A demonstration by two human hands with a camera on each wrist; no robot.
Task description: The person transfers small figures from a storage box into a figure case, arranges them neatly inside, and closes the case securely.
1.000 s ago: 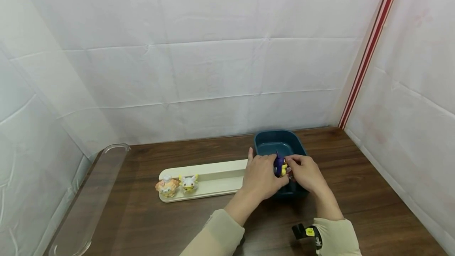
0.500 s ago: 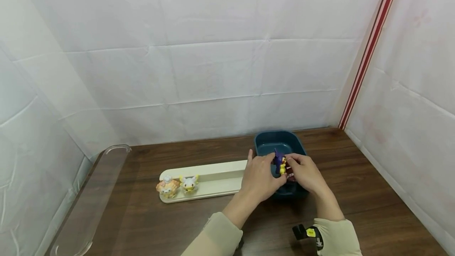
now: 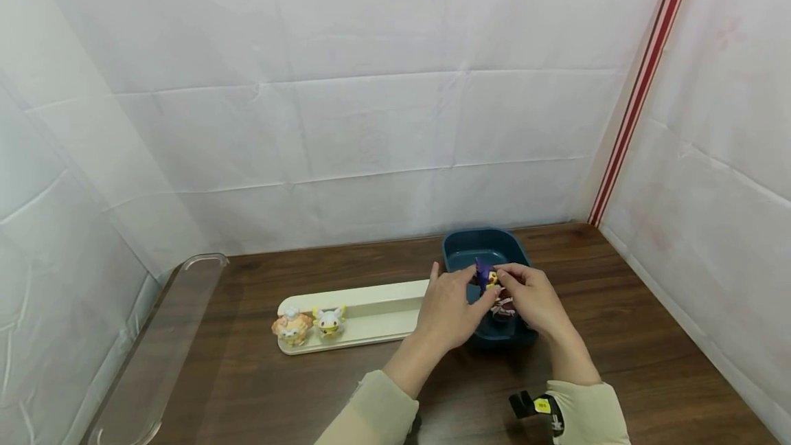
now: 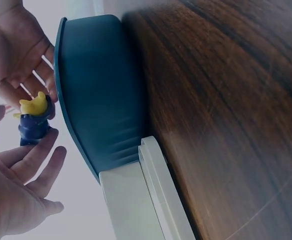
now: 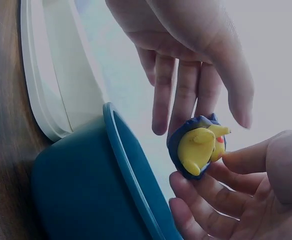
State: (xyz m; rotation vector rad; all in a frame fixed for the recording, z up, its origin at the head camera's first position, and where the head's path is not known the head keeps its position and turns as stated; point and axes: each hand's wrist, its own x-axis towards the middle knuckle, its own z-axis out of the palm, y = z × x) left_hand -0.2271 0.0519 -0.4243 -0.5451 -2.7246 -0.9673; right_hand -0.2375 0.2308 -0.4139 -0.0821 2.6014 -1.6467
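We locate the small purple-and-yellow plastic figurine (image 5: 198, 147) between both hands, above the rim of the dark-teal rounded-rectangular plastic container (image 4: 103, 95). In the head view it lies at 9 o'clock from the fingers of the right hand (image 3: 535, 297) and at 2 o'clock from the left hand (image 3: 445, 307); its long axis runs roughly 11 to 5. Neither hand is clearly nearer. We note the right fingers curled in a pinch on the figurine; the left fingers extend nearly straight against it, thumb slightly raised. A dark-red striped item (image 3: 503, 308) lies below the hands.

We find the long cream plastic tray (image 3: 380, 325) just beside the container at 9 o'clock, on the brown wood-grain worktop (image 3: 259, 397). White cloth (image 3: 371, 122) closes the 12 o'clock side.
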